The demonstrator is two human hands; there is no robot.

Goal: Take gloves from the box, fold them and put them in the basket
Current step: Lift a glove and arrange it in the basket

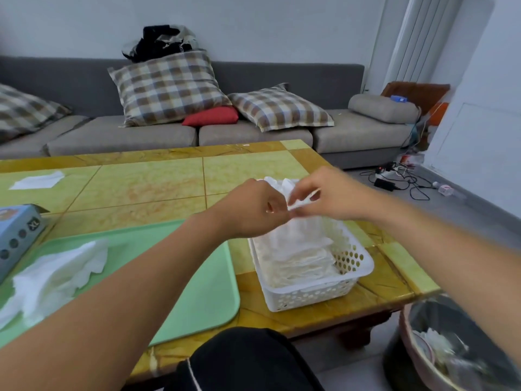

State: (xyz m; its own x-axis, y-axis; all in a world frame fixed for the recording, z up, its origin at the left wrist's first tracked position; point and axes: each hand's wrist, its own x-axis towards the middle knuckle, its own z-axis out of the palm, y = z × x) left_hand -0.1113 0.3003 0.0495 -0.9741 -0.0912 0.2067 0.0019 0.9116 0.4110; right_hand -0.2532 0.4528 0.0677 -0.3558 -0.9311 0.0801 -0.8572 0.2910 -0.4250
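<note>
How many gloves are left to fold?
I can't count them. Done: a stack of folded gloves fills the basket. In hand: both the left hand and right hand hold a glove above it. Left: a loose pile waits on the tray.

A low table (158,179) topped with yellow-green marbled tiles and amber borders carried the work. A mint-green tray (203,292) lay at seven o'clock on it, a heap of thin white gloves (56,275) resting on the tray's left part. A white perforated basket (318,292) stood at four o'clock, just beside the tray, stacked with folded gloves. A blue glove box (17,235) marked XL sat at nine o'clock, and a flat white sheet (38,180) lay at ten o'clock.
</note>
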